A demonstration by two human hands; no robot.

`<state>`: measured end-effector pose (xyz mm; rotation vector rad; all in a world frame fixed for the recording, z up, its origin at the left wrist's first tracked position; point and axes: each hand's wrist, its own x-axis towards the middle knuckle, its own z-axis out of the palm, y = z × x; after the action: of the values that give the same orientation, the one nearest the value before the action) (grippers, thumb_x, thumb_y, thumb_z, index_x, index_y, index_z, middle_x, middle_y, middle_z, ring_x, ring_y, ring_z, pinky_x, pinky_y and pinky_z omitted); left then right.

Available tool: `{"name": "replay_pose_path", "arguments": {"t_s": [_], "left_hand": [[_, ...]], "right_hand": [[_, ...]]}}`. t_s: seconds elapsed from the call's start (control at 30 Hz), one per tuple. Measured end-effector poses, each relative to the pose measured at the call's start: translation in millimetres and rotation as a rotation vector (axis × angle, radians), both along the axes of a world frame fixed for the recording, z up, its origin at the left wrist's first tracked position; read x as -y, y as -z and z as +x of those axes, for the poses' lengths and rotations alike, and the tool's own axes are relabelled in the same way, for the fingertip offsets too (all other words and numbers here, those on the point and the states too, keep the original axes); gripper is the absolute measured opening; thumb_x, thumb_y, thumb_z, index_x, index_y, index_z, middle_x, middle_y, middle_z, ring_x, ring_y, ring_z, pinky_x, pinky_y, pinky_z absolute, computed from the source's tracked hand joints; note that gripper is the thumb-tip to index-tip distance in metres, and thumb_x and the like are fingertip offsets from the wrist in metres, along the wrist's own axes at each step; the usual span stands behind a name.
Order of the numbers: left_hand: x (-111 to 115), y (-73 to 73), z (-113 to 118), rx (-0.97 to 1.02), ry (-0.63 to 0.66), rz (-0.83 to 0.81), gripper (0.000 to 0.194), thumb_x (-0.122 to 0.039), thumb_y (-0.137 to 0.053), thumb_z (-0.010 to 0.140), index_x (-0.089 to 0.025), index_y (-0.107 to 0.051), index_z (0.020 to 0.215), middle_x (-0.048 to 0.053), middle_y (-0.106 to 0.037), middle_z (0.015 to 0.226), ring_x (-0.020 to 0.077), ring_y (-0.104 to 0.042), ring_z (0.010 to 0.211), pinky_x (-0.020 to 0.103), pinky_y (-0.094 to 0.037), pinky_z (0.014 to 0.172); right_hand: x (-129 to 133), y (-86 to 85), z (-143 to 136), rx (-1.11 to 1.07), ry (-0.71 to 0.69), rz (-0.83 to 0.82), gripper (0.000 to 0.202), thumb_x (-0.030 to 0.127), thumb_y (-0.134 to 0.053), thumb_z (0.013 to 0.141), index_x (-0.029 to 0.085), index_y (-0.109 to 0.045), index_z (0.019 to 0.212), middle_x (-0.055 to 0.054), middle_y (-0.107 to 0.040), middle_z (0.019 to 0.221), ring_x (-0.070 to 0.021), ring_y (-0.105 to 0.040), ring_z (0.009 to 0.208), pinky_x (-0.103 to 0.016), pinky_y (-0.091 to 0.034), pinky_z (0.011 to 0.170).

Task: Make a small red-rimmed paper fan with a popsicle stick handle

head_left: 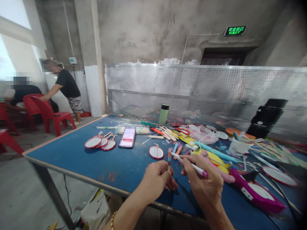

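My left hand (155, 179) is closed around the lower part of a small wooden craft stick (169, 156), which stands upright with coloured bands along its upper part. In my right hand (206, 180) is a white marker pen (192, 165) with a pink end, gripped like a writing tool. Its tip points left at the stick's upper part; whether it touches, I cannot tell. Just beyond my left hand lies a round white disc (156, 153) with a red rim. A magenta hot glue gun (257, 191) lies to the right of my right hand.
A phone (127, 138) and several red-rimmed discs (93, 142) lie on the blue table (72, 156) at left. Scissors (183, 131), loose sticks (168, 133), a green bottle (163, 114) and a white cup (238, 147) stand or lie further back. A perforated metal screen (144, 83) borders the far edge.
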<state>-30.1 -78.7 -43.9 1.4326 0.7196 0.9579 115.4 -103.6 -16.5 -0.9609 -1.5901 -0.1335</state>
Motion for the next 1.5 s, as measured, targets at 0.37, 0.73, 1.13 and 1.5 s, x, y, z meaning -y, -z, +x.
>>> {"name": "replay_pose_path", "arguments": {"t_s": [0.37, 0.73, 1.13, 1.5], "left_hand": [[-0.9, -0.4, 0.1, -0.003, -0.005, -0.010, 0.013, -0.030, -0.050, 0.079, -0.018, -0.052, 0.079, 0.004, -0.069, 0.062, 0.0149, -0.064, 0.054, 0.022, -0.044, 0.051], [-1.0, -0.6, -0.1, -0.010, -0.007, -0.012, 0.012, -0.030, -0.051, 0.078, -0.018, -0.053, 0.079, 0.004, -0.069, 0.063, 0.0149, -0.064, 0.054, 0.022, -0.045, 0.052], [-1.6, 0.8, 0.3, 0.018, 0.003, -0.010, 0.012, -0.029, -0.050, 0.079, -0.018, -0.053, 0.081, 0.004, -0.069, 0.062, 0.0141, -0.063, 0.053, 0.021, -0.044, 0.051], [-2.1, 2.1, 1.4, 0.010, -0.011, -0.001, 0.012, -0.029, -0.050, 0.078, -0.018, -0.053, 0.079, 0.004, -0.068, 0.061, 0.0144, -0.064, 0.052, 0.021, -0.045, 0.050]], "right_hand": [[0.2, -1.1, -0.5, 0.021, 0.001, 0.006, 0.013, 0.021, -0.057, 0.091, 0.019, -0.069, 0.087, 0.003, -0.061, 0.063, -0.0111, -0.057, 0.055, -0.024, -0.045, 0.057], [0.3, -2.3, -2.2, 0.029, 0.030, 0.009, 0.016, 0.023, -0.056, 0.092, 0.020, -0.068, 0.081, 0.002, -0.061, 0.062, -0.0120, -0.056, 0.053, -0.024, -0.045, 0.055], [1.8, -2.2, -0.8, -0.034, 0.004, 0.008, 0.013, 0.021, -0.058, 0.091, 0.019, -0.069, 0.086, 0.002, -0.059, 0.061, -0.0122, -0.056, 0.054, -0.026, -0.044, 0.055], [-1.4, -3.1, -3.6, 0.025, 0.012, 0.020, 0.016, 0.022, -0.057, 0.091, 0.020, -0.066, 0.079, 0.003, -0.060, 0.061, -0.0107, -0.055, 0.052, -0.024, -0.044, 0.054]]}}
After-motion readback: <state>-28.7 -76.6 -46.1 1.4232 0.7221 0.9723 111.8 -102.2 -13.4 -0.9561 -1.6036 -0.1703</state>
